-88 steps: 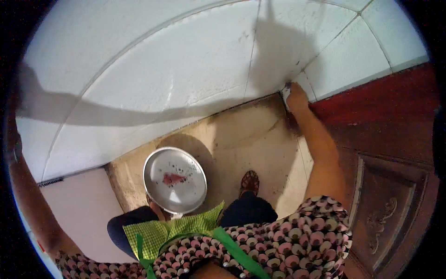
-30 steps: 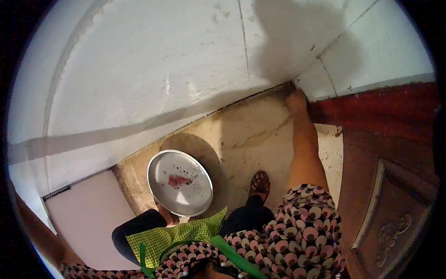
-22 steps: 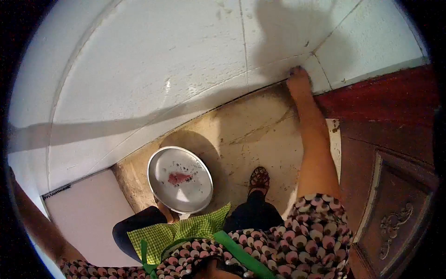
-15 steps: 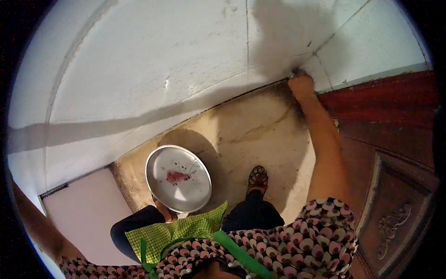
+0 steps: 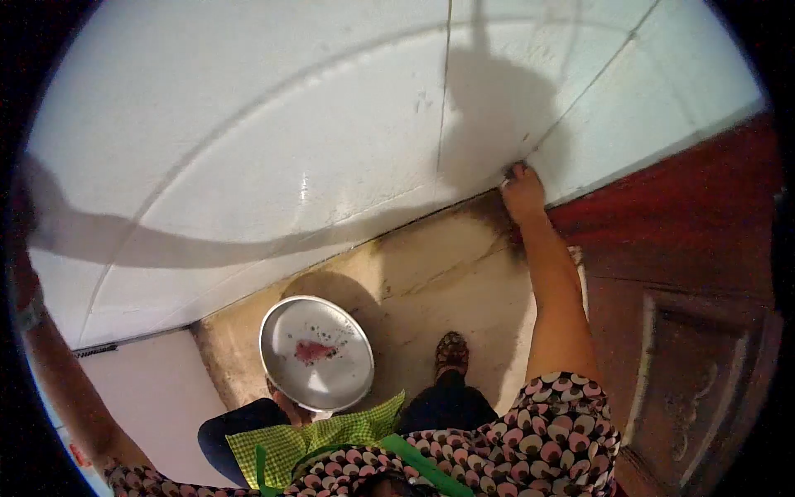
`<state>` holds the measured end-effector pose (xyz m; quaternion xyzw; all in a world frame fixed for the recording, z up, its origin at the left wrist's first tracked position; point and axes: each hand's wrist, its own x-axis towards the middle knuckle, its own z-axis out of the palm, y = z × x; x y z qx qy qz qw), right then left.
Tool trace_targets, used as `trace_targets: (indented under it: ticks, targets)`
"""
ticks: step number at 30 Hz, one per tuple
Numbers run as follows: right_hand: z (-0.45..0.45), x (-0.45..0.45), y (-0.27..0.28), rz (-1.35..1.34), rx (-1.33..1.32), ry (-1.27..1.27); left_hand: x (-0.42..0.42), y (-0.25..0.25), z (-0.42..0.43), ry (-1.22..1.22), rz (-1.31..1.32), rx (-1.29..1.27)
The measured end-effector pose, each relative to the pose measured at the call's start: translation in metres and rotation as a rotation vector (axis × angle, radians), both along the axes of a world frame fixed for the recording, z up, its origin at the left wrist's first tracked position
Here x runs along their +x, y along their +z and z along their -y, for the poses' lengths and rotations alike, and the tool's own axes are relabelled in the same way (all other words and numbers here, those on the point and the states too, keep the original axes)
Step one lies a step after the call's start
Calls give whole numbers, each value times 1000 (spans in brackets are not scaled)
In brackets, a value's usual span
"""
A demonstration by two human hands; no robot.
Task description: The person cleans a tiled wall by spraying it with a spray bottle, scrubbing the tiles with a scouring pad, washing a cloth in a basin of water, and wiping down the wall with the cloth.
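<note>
Right hand (image 5: 525,192) higher than a second ago

Pink/blk patt. top (image 5: 567,414), grn chk. apron (image 5: 331,429)

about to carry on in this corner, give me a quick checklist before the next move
1. Right hand at the wall corner: ok.
2. Firm grip on the small dark thing at its fingertips: cannot tell, too small.
3. Left hand secure: cannot tell, dark at the picture's edge.
4. Metal dish clear of the right hand: ok, well apart.
5. Floor clean near the corner: not ok, dark stains show.
</note>
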<state>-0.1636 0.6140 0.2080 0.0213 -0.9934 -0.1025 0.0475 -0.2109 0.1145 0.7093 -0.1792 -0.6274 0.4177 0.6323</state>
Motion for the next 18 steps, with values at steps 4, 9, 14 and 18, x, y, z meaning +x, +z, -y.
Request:
trace_targets:
  ticks: [4, 9, 14, 18]
  targets:
    - [17, -6, 103, 111, 451, 182, -10, -56, 45, -34, 173, 157]
    - [46, -28, 248, -220, 553, 246, 9, -104, 15, -249, 300, 480]
    - [21, -41, 203, -649, 619, 169, 11, -292, -15, -316, 402, 432]
    - [19, 3, 333, -933, 698, -46, 26, -302, -27, -349, 426, 456]
